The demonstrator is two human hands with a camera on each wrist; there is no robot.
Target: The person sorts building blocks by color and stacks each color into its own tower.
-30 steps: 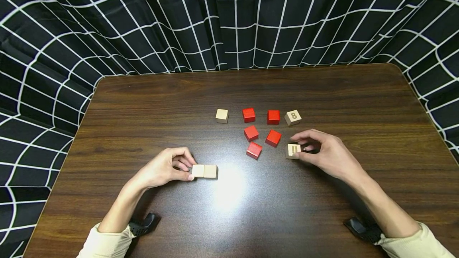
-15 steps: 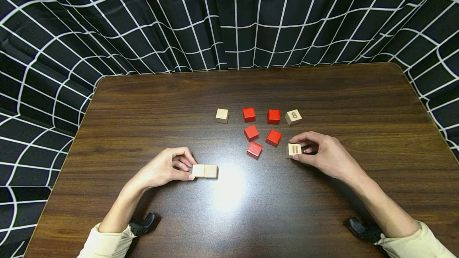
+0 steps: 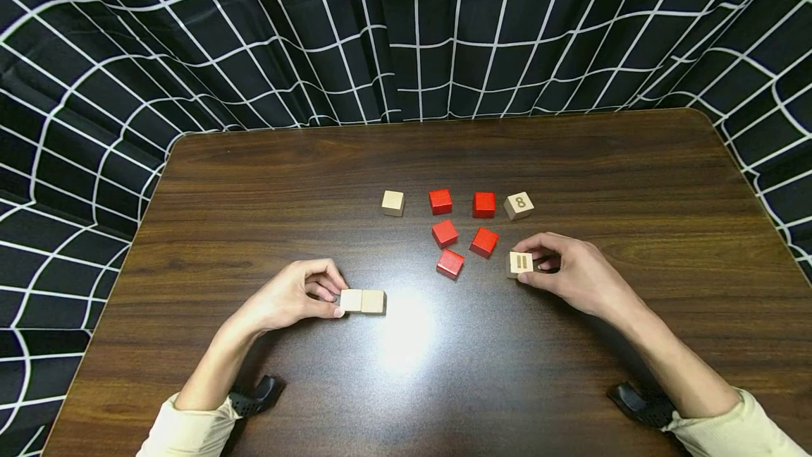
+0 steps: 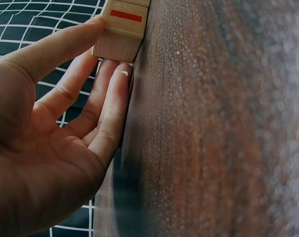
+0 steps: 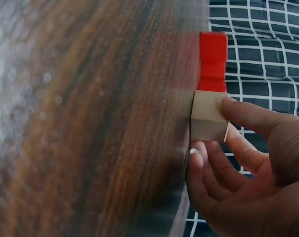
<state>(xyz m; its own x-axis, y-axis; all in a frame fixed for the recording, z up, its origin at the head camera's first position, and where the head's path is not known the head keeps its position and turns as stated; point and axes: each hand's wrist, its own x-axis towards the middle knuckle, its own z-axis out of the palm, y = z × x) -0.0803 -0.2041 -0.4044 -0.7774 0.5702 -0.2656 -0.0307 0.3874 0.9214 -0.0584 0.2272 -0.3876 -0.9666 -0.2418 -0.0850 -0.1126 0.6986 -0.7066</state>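
Observation:
Two plain-topped wooden blocks sit side by side on the table, left of centre. My left hand point(image 3: 294, 295) pinches the nearer-to-hand wooden block point(image 3: 351, 300) between thumb and fingers; the other wooden block point(image 3: 373, 301) adjoins its right side. In the left wrist view a red bar marks the side of the pinched block point(image 4: 123, 22). On the right, my right hand point(image 3: 574, 270) pinches a wooden block with an equals sign point(image 3: 521, 261) on top. The right wrist view shows plain sides on that equals block point(image 5: 208, 114), low against the table surface.
Several red blocks point(image 3: 445, 233) lie loosely grouped between the hands, toward the back. Right of them sits a wooden block marked 8 point(image 3: 519, 204); to their left is a plain wooden block point(image 3: 392, 202). A black gridded curtain point(image 3: 393, 34) hangs beyond the table's far edge.
The right thumb has shifted slightly, showing more of the equals sign, and the equals block has moved a touch to the right. The left hand keeps its place.

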